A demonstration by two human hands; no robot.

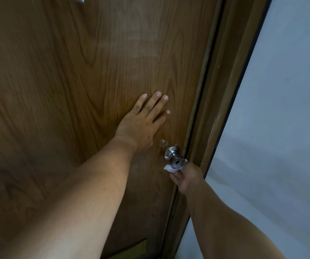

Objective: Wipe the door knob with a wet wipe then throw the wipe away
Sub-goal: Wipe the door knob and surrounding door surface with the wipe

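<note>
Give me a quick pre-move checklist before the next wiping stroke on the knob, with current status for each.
1. Wet wipe in the right hand: ok, pinched between thumb and fingers.
2. Wipe touching the door knob: ok, it sits under and around the knob's outer end.
3. Door steadied: ok, left hand lies flat on the panel just above the knob.
4. Knob's keyhole face covered: not ok, the face is bare.
5. Rose plate and neck wiped: cannot tell, the wipe is not on them now.
6. Bin for the wipe: cannot tell, none in view.
</note>
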